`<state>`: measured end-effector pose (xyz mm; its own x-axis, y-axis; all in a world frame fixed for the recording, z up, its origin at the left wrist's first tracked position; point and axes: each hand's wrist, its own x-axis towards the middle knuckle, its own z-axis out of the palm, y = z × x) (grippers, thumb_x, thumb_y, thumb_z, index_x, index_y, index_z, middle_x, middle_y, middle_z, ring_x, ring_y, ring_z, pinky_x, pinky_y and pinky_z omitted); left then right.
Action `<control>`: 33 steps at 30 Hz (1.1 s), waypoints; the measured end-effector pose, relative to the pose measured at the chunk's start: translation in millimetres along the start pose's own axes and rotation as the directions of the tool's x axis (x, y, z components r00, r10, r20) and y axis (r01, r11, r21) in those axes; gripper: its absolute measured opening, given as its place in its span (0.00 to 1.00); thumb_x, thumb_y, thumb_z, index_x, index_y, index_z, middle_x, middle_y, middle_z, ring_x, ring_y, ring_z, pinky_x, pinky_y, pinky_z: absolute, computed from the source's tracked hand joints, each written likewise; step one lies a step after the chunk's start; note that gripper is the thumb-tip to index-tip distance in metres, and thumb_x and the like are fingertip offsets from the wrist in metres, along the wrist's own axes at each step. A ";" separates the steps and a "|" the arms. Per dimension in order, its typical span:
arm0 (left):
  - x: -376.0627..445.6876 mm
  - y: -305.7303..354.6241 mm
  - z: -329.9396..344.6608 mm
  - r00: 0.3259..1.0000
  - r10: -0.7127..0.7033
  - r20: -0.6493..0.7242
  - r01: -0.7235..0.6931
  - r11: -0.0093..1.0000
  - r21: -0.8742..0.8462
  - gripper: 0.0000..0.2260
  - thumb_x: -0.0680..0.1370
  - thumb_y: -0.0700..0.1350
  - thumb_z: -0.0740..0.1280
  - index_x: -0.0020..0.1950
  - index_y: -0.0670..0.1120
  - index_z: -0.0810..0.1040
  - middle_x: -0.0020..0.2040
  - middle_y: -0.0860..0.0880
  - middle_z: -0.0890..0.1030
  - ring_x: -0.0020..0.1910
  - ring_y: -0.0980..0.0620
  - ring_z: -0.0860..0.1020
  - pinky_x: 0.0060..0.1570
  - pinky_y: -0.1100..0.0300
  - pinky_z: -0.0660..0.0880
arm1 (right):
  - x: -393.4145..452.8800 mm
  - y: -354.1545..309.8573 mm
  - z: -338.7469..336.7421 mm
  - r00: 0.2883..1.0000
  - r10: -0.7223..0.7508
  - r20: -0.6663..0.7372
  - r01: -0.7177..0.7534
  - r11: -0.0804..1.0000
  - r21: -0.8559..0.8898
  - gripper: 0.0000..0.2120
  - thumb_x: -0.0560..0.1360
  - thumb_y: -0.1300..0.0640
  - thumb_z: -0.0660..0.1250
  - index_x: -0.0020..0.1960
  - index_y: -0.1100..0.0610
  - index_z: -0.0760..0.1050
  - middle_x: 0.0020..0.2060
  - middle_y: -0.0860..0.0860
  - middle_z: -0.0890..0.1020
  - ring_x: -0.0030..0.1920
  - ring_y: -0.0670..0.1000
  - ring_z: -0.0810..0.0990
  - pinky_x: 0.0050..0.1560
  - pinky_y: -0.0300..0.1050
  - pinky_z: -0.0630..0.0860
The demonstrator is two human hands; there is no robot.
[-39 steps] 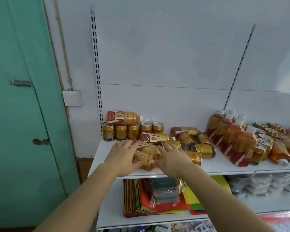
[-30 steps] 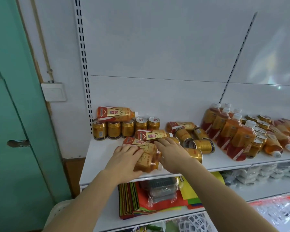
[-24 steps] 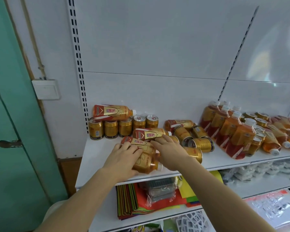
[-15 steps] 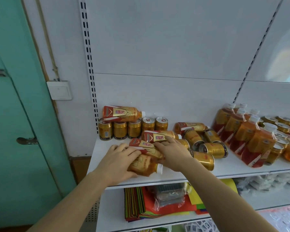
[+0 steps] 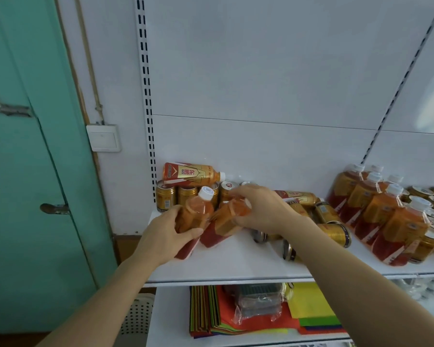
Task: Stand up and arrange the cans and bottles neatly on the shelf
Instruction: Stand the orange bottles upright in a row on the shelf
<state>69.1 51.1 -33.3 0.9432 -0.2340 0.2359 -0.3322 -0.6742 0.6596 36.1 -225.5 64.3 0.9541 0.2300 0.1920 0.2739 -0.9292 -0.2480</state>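
A white shelf [image 5: 236, 266] carries toppled gold cans [image 5: 335, 232] and leaning bottles toward its right end. Near its left end, a left hand [image 5: 166, 234] wraps its fingers round one tilted bottle [image 5: 194, 221], while the right hand [image 5: 263, 209] clamps a second bottle [image 5: 227, 222] at the shoulder. Full, stiff and probably slick, each is best gripped mid-body.

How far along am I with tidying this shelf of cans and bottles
Early on. Done: a row of cans stands at the back. In hand: left hand and right hand each tilt up a bottle. Left: the bottle lying on the cans and toppled cans.
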 end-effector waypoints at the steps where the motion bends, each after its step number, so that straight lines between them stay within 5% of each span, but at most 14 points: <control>1: 0.2 2.6 3.3 1.000 -0.009 -0.001 0.009 0.999 -0.035 0.34 0.71 0.73 0.73 0.73 0.61 0.70 0.67 0.59 0.81 0.64 0.52 0.81 0.61 0.54 0.78 | 2.5 -3.6 -2.0 1.000 -0.005 -0.025 0.006 1.000 0.029 0.29 0.72 0.46 0.75 0.72 0.43 0.76 0.64 0.45 0.80 0.62 0.51 0.78 0.63 0.51 0.77; 6: 2.2 13.5 9.9 0.999 -0.018 -0.028 0.012 0.982 -0.186 0.32 0.76 0.61 0.75 0.77 0.62 0.65 0.63 0.65 0.76 0.62 0.61 0.74 0.61 0.60 0.72 | 5.7 -17.2 12.7 0.994 0.048 -0.099 -0.030 0.984 0.177 0.36 0.74 0.46 0.77 0.78 0.42 0.66 0.66 0.41 0.74 0.61 0.48 0.78 0.57 0.46 0.77; 11: 9.2 4.1 -6.2 0.995 -0.062 0.075 0.079 0.963 -0.256 0.31 0.77 0.59 0.76 0.73 0.69 0.61 0.64 0.66 0.74 0.66 0.59 0.71 0.70 0.48 0.72 | 4.0 -30.5 42.7 0.970 0.221 -0.103 -0.159 0.893 0.422 0.46 0.71 0.45 0.82 0.81 0.43 0.59 0.69 0.39 0.74 0.64 0.43 0.76 0.55 0.36 0.75; 17: 7.1 -9.4 -10.2 0.997 0.016 0.073 -0.002 0.982 -0.187 0.34 0.73 0.66 0.76 0.75 0.67 0.65 0.73 0.61 0.73 0.71 0.56 0.74 0.68 0.47 0.77 | -2.5 -30.1 71.4 0.980 0.198 0.015 -0.181 0.861 0.476 0.45 0.72 0.49 0.81 0.78 0.34 0.56 0.53 0.33 0.84 0.52 0.36 0.83 0.52 0.40 0.81; 20: 4.8 -6.0 -6.3 1.000 -0.006 -0.014 0.003 0.983 -0.185 0.36 0.71 0.66 0.78 0.75 0.65 0.68 0.72 0.57 0.71 0.69 0.53 0.75 0.67 0.46 0.78 | -1.9 -28.8 67.3 0.984 0.180 0.018 -0.164 0.849 0.501 0.45 0.71 0.48 0.80 0.79 0.33 0.57 0.56 0.36 0.85 0.56 0.41 0.84 0.58 0.49 0.84; 24: 4.0 -2.3 -3.1 0.998 -0.009 -0.066 -0.006 0.974 -0.225 0.39 0.72 0.60 0.80 0.77 0.62 0.64 0.70 0.60 0.76 0.66 0.59 0.75 0.65 0.51 0.78 | -8.3 -34.5 68.8 0.974 0.228 -0.010 -0.192 0.842 0.505 0.52 0.66 0.40 0.83 0.81 0.32 0.54 0.59 0.37 0.84 0.57 0.43 0.85 0.57 0.49 0.84; 27: 3.1 2.0 1.2 0.999 -0.024 -0.039 0.012 0.963 -0.268 0.38 0.74 0.56 0.80 0.78 0.59 0.63 0.68 0.59 0.79 0.62 0.60 0.76 0.61 0.59 0.76 | -17.0 -37.5 71.6 0.970 0.242 -0.009 -0.201 0.825 0.528 0.47 0.68 0.40 0.82 0.79 0.36 0.59 0.60 0.38 0.83 0.59 0.43 0.83 0.61 0.52 0.83; 33: 0.8 16.3 9.0 0.997 -0.025 -0.072 0.007 0.970 -0.243 0.36 0.72 0.59 0.81 0.74 0.60 0.67 0.66 0.56 0.82 0.64 0.49 0.82 0.62 0.46 0.81 | -36.7 -44.0 55.6 0.974 0.223 -0.039 -0.179 0.865 0.468 0.40 0.71 0.39 0.79 0.77 0.40 0.65 0.60 0.39 0.83 0.59 0.43 0.83 0.62 0.53 0.82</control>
<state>64.5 33.6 -28.9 0.9483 -0.1666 0.2700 -0.3172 -0.4849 0.8150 -4.2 -177.0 15.4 0.9857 0.0056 0.1684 0.1226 -0.7096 -0.6938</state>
